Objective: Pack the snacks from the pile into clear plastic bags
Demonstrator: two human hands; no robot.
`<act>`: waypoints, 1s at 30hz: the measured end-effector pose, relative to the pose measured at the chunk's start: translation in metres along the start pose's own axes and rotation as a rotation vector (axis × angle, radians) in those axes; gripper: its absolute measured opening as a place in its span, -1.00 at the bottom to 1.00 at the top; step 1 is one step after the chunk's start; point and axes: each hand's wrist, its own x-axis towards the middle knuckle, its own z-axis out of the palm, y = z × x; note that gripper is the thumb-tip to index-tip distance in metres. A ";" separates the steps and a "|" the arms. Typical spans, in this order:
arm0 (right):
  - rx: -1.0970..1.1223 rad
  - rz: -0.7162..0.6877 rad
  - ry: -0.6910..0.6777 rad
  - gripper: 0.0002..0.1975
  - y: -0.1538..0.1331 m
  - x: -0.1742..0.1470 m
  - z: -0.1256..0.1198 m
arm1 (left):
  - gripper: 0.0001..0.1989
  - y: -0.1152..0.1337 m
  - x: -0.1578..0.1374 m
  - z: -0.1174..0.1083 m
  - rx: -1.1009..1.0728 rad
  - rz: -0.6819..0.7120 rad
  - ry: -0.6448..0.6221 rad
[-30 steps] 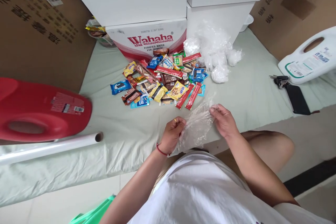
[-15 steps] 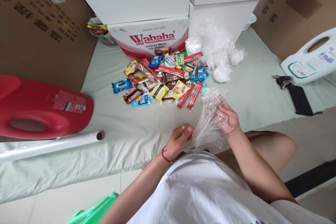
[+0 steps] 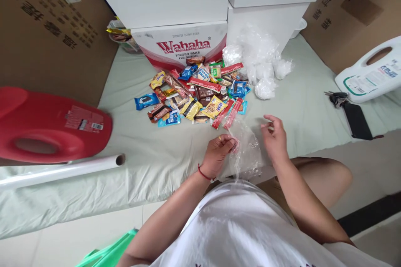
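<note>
A clear plastic bag (image 3: pixel 247 150) hangs from my left hand (image 3: pixel 217 154), whose fingers pinch its edge. Just right of the bag, my right hand (image 3: pixel 275 137) is raised with its fingers partly bent and apart, holding nothing that I can see. Beyond both hands lies a loose pile of wrapped snacks (image 3: pixel 191 108) in yellow, blue, red and brown packets. Red snack sticks (image 3: pixel 233 112) at the pile's near right side lie closest to the bag. To the right of the pile sits a heap of crumpled clear plastic bags (image 3: pixel 261 58).
Behind the snacks stands a Wahaha carton (image 3: pixel 184 46) under white boxes. A red jug (image 3: pixel 53 125) and a film roll (image 3: pixel 62 171) lie at left. At right are a white detergent bottle (image 3: pixel 369 71), keys (image 3: pixel 338 98) and a black phone-like object (image 3: pixel 359 121).
My right hand has let go of the clear bag and moved slightly away from it. The bag now hangs from my left hand, which has shifted a little right and up.
</note>
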 end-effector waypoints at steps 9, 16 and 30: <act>0.018 -0.091 -0.350 -0.78 -0.014 -0.048 0.029 | -0.79 0.001 -0.007 0.009 0.151 0.042 0.039; 0.153 0.038 -0.286 -0.76 -0.011 -0.038 0.026 | -0.81 0.000 -0.009 -0.002 0.125 0.019 0.196; 0.334 0.275 -0.357 -0.68 -0.013 -0.039 0.037 | -0.74 0.004 -0.011 -0.002 0.134 -0.022 0.165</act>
